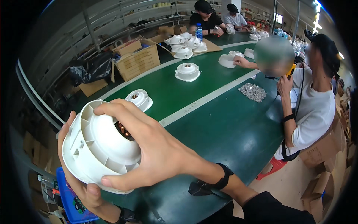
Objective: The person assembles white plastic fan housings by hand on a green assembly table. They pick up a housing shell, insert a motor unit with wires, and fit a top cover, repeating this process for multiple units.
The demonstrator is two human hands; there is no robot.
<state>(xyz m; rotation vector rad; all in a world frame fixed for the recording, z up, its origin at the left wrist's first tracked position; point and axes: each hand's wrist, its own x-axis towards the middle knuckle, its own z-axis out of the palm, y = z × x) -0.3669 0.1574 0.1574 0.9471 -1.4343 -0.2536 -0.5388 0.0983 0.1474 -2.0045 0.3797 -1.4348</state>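
A round white plastic housing (100, 140), ribbed around its rim, is held up at the near left between both my hands. Copper windings (123, 130) show in its central opening. My right hand (154, 151) is spread over the top, with its fingers past the opening and its thumb on the near rim. From the left and below, my left hand (84, 190) grips the edge, its palm partly hidden by the housing. Just beyond, a similar white housing (138, 98) lies on the green belt (164, 84).
A co-worker in a white shirt (317, 99) at the right holds a yellow-and-black tool (291, 71). Small metal parts (253, 92) are heaped on the green table (209, 127). A blue tray (67, 201) sits at lower left. Cardboard boxes (138, 61) and stacked housings (190, 43) stand farther back.
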